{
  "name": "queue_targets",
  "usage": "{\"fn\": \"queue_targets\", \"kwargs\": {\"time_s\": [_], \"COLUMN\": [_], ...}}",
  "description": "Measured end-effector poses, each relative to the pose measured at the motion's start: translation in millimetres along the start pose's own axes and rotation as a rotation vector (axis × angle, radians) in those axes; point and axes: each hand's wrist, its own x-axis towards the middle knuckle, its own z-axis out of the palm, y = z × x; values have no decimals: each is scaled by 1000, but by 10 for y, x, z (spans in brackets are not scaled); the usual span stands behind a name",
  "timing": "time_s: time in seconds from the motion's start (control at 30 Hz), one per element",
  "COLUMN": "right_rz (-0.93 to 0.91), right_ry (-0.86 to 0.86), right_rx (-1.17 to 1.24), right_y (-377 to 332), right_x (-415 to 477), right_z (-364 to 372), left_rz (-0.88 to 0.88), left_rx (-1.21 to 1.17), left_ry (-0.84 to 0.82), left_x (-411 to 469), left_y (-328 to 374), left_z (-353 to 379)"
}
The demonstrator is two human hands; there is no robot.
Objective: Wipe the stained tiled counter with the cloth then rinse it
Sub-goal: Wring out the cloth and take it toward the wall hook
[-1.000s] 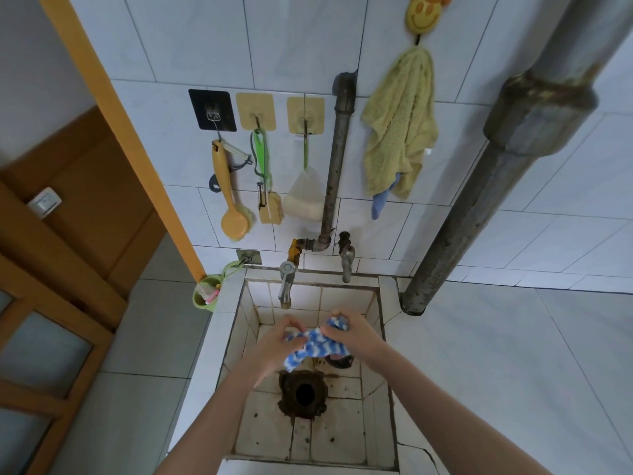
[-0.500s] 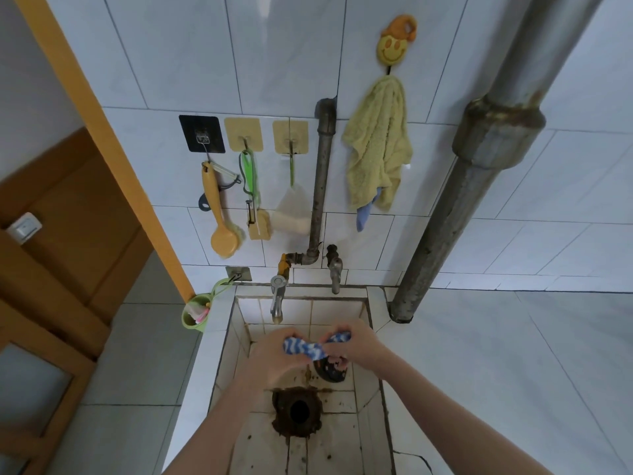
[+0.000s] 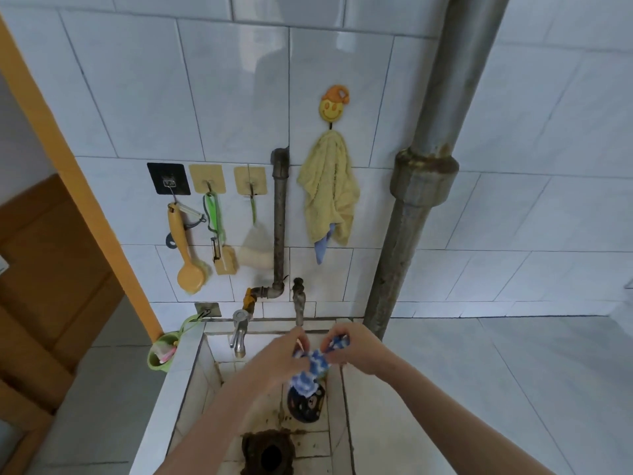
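The blue-and-white cloth [image 3: 313, 366] is bunched between both hands over the tiled sink basin [image 3: 202, 378]. My left hand [image 3: 279, 359] grips its left part and my right hand [image 3: 356, 349] grips its right end. A loose wad of the cloth hangs down below the hands. Both hands sit just under the right tap [image 3: 298, 299]. The white tiled counter [image 3: 462, 378] stretches to the right of the sink.
A second tap [image 3: 239, 332] juts over the basin at left. A rusty drain hole [image 3: 269, 452] and a dark round strainer [image 3: 305, 402] lie on the basin floor. A thick pipe [image 3: 411, 214] rises at the counter's back. Brushes and a yellow towel [image 3: 330, 197] hang on the wall.
The view has tilted up, so the sink sits lower in frame. Both hands have moved up toward the right tap, and more of the cloth now hangs below them.
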Motion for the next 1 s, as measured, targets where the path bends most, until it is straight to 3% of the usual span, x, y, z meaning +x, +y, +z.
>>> {"fn": "queue_targets", "kwargs": {"time_s": [0.2,0.4,0.57,0.8,1.0], "right_rz": [-61,-141,-201,-303,-431], "right_ry": [92,98,190,360,537], "right_rx": [-104,-257,-182,-228,-210], "right_y": [174,415,480,117,-360], "right_x": [-298,-648,-927,-1187,-1195], "right_z": [-803,-1714,-2528,-3637,-4454], "left_rz": [85,205,303,515,641], "left_rx": [-122,-79,-55,93,-32], "left_ry": [86,109,192,336,556], "left_x": [233,460,561,775,936], "left_y": [744,1570,2442,3484,4264], "left_z": [248,406,410,35,-451]}}
